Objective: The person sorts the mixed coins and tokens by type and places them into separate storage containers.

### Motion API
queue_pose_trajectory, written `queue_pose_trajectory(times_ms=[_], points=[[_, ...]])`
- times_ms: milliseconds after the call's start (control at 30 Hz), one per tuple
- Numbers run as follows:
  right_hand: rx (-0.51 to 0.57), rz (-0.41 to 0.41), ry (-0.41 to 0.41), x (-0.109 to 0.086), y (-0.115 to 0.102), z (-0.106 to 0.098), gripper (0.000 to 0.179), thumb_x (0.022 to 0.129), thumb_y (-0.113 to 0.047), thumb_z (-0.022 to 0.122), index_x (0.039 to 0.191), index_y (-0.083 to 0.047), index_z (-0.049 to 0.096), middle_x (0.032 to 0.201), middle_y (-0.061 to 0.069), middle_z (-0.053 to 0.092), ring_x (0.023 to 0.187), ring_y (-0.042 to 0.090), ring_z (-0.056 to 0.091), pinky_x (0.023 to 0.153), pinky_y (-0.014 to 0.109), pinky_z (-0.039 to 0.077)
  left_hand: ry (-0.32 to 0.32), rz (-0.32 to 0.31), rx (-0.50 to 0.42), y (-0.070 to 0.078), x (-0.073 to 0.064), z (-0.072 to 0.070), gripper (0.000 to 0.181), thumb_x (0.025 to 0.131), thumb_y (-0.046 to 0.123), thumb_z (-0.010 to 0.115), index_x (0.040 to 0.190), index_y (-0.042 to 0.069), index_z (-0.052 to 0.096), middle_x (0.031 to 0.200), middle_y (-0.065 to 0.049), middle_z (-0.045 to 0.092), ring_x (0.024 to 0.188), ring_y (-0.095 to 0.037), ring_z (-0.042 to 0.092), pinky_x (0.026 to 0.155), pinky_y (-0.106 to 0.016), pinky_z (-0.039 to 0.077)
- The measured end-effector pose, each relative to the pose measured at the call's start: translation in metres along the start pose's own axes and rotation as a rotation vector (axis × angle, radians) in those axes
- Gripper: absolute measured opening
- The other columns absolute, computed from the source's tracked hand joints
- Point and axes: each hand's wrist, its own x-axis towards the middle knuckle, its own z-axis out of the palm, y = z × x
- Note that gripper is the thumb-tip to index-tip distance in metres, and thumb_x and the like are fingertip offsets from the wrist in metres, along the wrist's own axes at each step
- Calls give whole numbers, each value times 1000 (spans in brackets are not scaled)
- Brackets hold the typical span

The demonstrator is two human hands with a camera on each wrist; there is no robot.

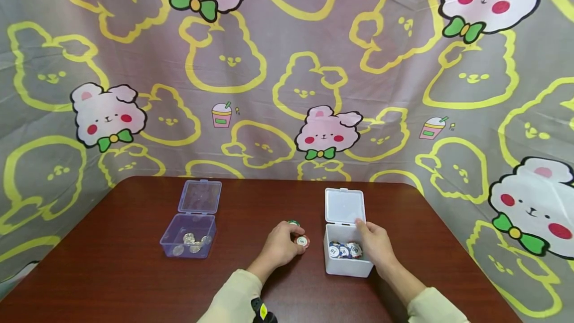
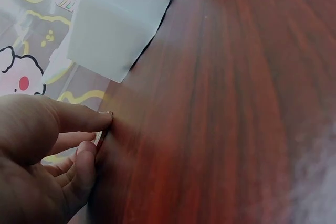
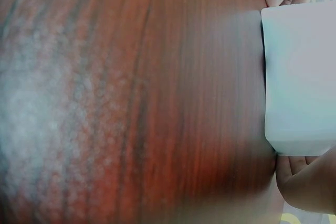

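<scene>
My left hand [image 1: 281,244] pinches a red-and-white poker chip [image 1: 302,241] between thumb and fingers, low over the table. In the left wrist view that chip [image 2: 101,136] shows edge-on at the fingertips. Just behind it lies a green poker chip [image 1: 293,223], partly covered by the fingers. To the right, a white plastic box [image 1: 347,267] stands with its lid tipped back. Inside are several blue-and-white and grey poker chips [image 1: 344,251]. My right hand [image 1: 377,244] grips the box's right side, thumb at the back corner by the hinge, the other fingers outside the wall.
At the left stands a clear purplish plastic box [image 1: 187,223], lid up, with several silvery coins [image 1: 190,239] in it. Both boxes rest on a dark red-brown wooden table [image 1: 125,273]. A patterned cloth [image 1: 269,39] hangs behind the table and along its sides.
</scene>
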Motion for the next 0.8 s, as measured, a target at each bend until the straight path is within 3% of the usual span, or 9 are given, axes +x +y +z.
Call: queue_pose_trajectory(times_ms=[400, 800], points=[[1, 4, -13, -1, -2, -1, 54, 108, -34, 45, 125, 15, 59, 116, 27, 65, 110, 36, 56, 99, 52, 42, -38, -11, -3, 2, 1, -4, 33, 68, 1, 87, 99, -1, 76, 90, -7, 64, 85, -23, 57, 76, -33, 49], [9, 15, -25, -1, -3, -1, 54, 107, -34, 44, 125, 14, 59, 120, 28, 63, 112, 37, 55, 101, 55, 40, -27, -29, -45, -1, -1, -3, 31, 65, -1, 87, 92, 4, 74, 84, -2, 57, 80, -18, 53, 72, -28, 46]])
